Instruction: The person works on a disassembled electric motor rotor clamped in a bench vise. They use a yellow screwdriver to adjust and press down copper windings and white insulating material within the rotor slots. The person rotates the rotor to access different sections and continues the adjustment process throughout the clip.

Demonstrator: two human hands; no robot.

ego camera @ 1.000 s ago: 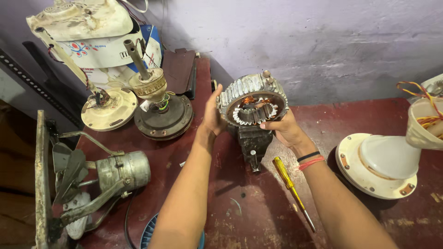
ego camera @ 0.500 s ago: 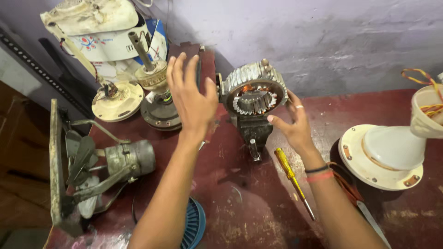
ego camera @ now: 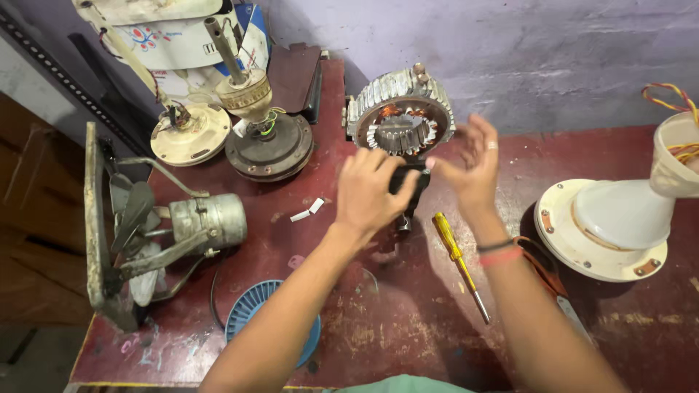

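A finned metal motor stator (ego camera: 399, 116) with copper windings stands on edge on the dark red table (ego camera: 408, 335), close to the purple wall. Below it is its dark base part (ego camera: 415, 191). My left hand (ego camera: 371, 193) is curled over that dark base from the left. My right hand (ego camera: 470, 171) is blurred, with its fingers apart, just right of the base and not clearly touching it. It wears a ring, and bands sit on the wrist. A yellow-handled screwdriver (ego camera: 455, 251) lies on the table below my right hand.
A fan motor with an upright shaft (ego camera: 258, 138) and a cream disc (ego camera: 191, 135) stand at the back left. A metal-framed exhaust fan (ego camera: 182, 225) lies at the left edge, a blue round grille (ego camera: 269, 320) near the front. A white fan base (ego camera: 619, 225) sits at the right.
My left hand has dropped from raised and open down onto the dark base under the stator. My right hand has come off the stator's lower right side.
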